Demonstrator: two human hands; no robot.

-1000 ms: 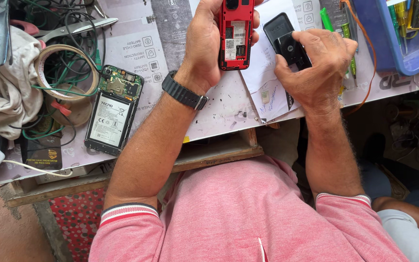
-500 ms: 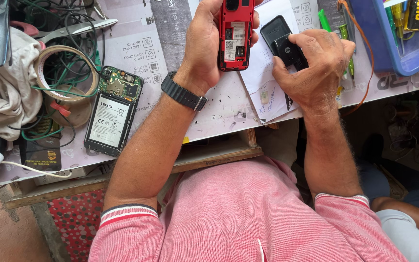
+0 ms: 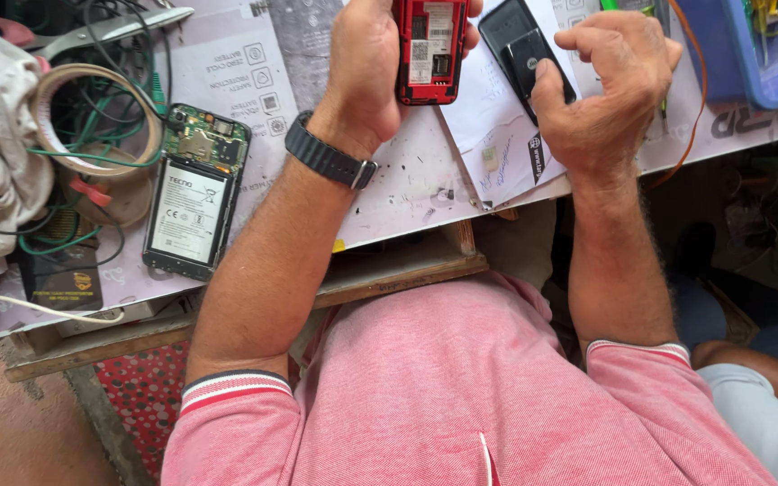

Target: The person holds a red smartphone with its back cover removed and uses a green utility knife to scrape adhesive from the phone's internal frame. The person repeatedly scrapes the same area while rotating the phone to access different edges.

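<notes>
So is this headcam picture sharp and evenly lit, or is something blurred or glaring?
Head view: soft, even daylight, no harsh glare; the left hand with the red phone and the right hand look sharp; under the table edge it falls into shadow; the top crops the phone.

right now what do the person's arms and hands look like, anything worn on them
Both arms are bare from the elbow down, with short pink sleeves ending in a dark-and-white striped cuff. The left hand has a black wristwatch with a wide band and a metal buckle. The right hand wears nothing; no gloves or rings show.
</notes>
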